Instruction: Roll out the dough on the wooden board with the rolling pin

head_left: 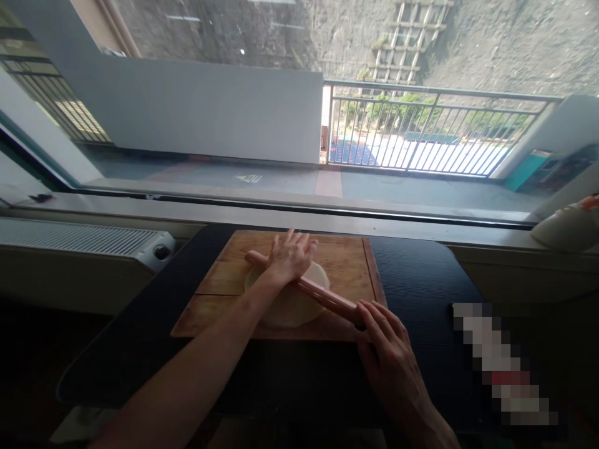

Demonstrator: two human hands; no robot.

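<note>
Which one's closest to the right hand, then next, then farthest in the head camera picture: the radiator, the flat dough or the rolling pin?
1. Rolling pin: its near end touches the right hand.
2. Flat dough: left of that hand, under the pin.
3. Radiator: way over at the left edge.

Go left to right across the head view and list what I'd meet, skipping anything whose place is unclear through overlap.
White ribbed metal radiator → flat, round, pale dough sheet → the person's bare right hand → pale rounded object at the right edge.
</note>
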